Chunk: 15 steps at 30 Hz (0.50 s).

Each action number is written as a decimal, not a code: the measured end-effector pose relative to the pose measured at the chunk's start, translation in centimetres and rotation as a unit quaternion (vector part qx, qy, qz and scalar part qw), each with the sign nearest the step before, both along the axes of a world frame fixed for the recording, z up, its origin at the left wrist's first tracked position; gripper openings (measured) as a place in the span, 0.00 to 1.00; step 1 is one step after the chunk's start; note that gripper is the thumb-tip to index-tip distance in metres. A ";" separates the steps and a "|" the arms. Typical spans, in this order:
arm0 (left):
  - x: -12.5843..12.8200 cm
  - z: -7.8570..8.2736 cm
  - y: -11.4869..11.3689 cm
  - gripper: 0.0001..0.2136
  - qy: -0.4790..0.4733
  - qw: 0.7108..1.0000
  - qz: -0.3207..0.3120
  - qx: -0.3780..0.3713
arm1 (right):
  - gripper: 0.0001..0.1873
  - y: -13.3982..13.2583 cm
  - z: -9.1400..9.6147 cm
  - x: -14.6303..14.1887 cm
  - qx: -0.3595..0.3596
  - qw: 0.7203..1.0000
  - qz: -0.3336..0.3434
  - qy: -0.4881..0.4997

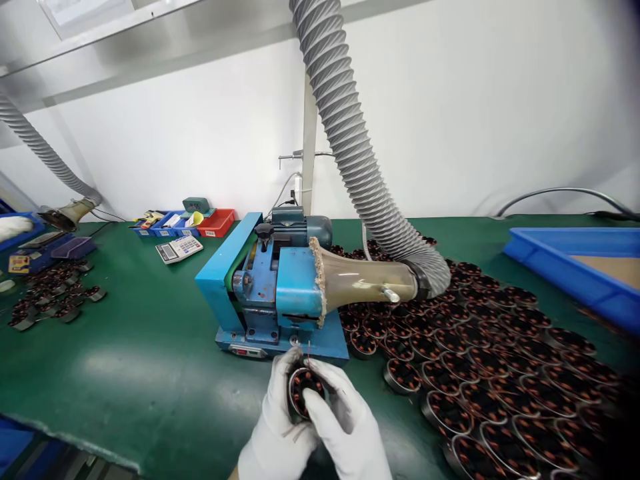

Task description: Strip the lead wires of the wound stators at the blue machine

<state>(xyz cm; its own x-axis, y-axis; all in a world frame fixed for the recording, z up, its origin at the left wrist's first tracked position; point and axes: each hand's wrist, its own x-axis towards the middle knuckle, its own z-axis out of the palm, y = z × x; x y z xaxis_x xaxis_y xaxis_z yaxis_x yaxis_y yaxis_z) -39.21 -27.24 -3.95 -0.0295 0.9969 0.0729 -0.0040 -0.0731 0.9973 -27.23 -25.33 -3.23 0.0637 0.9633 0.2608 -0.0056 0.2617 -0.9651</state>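
Both my hands wear white gloves and hold one round motor stator [304,389] with copper windings, low in the middle of the view. My left hand [277,427] wraps its left side. My right hand [345,427] covers the right side, one finger lying across the stator's face. Thin wire ends stick up from the stator toward the blue machine [270,287] just behind it. Several more stators [465,360] lie packed together on the green bench to the right.
A ribbed grey suction hose [345,133] drops into a beige funnel [365,280] on the machine. A blue tray [575,260] sits far right. At left are a smaller stator pile [50,293], a calculator [179,248], small bins [215,223] and a second hose [40,153].
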 end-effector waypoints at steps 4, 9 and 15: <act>-0.8 1.6 -0.5 0.27 0.041 0.999 -0.025 -0.013 | 0.13 -0.7 1.2 1.5 -0.086 0.992 0.003 0.094; -0.7 2.1 -0.7 0.33 -0.084 0.992 0.000 -0.093 | 0.08 -1.0 3.6 3.4 -0.039 0.993 0.101 -0.039; -0.9 3.5 -1.7 0.36 -0.271 0.940 -0.109 -0.178 | 0.16 -1.3 5.8 3.3 0.168 0.955 0.171 -0.176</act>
